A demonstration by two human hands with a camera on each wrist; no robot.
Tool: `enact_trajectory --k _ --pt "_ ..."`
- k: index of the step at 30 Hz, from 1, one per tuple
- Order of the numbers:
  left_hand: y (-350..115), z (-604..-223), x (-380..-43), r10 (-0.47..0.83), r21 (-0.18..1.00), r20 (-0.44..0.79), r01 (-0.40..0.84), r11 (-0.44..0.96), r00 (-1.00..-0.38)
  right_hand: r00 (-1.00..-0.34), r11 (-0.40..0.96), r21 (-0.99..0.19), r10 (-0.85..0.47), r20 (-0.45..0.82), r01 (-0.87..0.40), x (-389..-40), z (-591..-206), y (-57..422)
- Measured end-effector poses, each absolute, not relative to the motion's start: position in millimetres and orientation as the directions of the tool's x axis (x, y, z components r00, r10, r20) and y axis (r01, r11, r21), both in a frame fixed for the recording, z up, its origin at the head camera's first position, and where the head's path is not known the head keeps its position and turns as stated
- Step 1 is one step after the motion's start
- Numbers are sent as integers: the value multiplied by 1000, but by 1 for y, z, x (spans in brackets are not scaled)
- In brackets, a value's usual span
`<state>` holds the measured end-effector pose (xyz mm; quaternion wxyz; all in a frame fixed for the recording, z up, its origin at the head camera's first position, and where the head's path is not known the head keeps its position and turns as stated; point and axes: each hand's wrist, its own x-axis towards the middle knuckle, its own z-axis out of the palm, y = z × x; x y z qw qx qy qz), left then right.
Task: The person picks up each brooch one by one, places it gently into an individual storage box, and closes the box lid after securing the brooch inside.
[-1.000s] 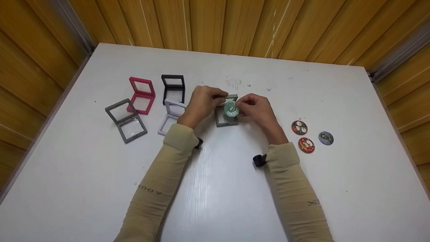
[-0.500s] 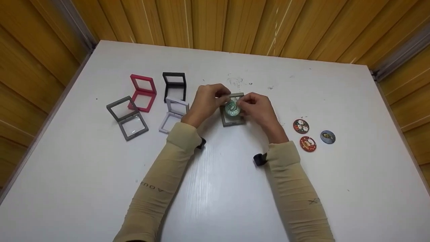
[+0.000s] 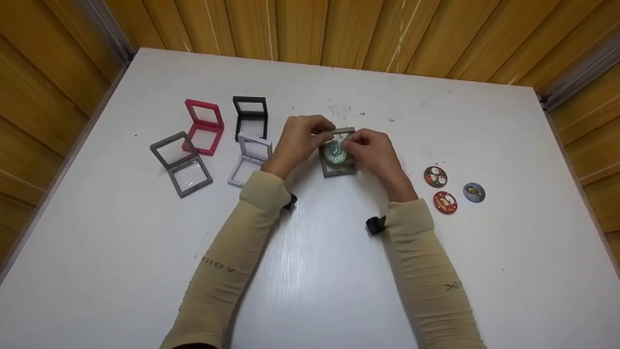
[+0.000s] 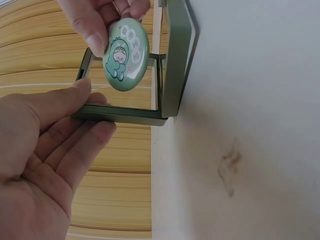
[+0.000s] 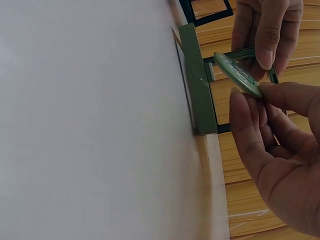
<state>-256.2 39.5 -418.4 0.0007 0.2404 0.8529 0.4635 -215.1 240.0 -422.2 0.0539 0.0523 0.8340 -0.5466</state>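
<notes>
My left hand (image 3: pixel 302 143) pinches the raised lid of a grey-green hinged display frame (image 4: pixel 172 60) between thumb and fingers. The frame's lower half rests on the white table, with the lid standing up from it. In my right hand (image 3: pixel 378 152) a round green pin badge (image 4: pixel 125 55) is pinched by its edge. It bears a cartoon figure in a dinosaur suit and some lettering. The badge hangs tilted between the two halves of the frame, as the right wrist view shows; whether it touches the clear film is hard to tell.
Left of my hands stand several opened frames: grey (image 3: pixel 190 178), red (image 3: pixel 209 151), black (image 3: pixel 251 115) and white (image 3: pixel 242 177), the white one partly behind my left wrist. To the right lie three badges: dark (image 3: pixel 436 177), red (image 3: pixel 445 202) and blue (image 3: pixel 474 192).
The green frame has shifted a little to the right, and my left hand with it. The green badge now sits more centrally over the frame. My right hand keeps its pinch.
</notes>
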Motion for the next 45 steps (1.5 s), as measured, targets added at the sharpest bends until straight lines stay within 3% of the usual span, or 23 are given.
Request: enact_trajectory --k 45 --pt "37 -420 -257 417 796 247 429 427 -875 -984 472 -865 31 -178 171 -215 -425 239"
